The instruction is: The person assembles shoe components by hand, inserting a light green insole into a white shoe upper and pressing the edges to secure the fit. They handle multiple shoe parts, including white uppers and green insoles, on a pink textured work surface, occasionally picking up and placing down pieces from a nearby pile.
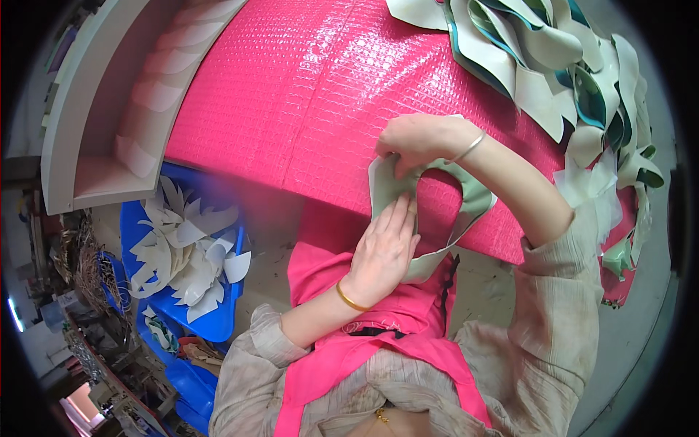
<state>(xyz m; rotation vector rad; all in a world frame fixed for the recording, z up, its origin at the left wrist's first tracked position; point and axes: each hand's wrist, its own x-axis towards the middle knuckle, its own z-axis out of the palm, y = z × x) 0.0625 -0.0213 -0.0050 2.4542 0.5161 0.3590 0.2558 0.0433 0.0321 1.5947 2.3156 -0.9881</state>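
Here the person is working a curved, pale green cut piece [466, 200], horseshoe-shaped with a lighter underside, at the near edge of a table covered in glossy pink quilted sheeting [291, 95]. The left hand [382, 251] is lying flat with its fingers stretched out together, pressing the left limb of the piece down against the table edge, a gold bangle [349, 298] sitting on that wrist. The right hand [415, 138] is curling its fingers closed around the top bend of the piece, pinching the edge, and it is wearing a thin silver bangle [470, 148]. Doing this well seems to depend on keeping the flat palm steady so the piece is not sliding on the slick cover, while the pinching hand is easing the bend round a little at a time rather than forcing a crease. A heap of similar green and cream cut pieces [575, 80] is lying at the far right of the table, and a blue bin [218, 320] holding white offcuts [186, 251] is standing on the floor to the person's left, beside a pale shelf unit [73, 109].
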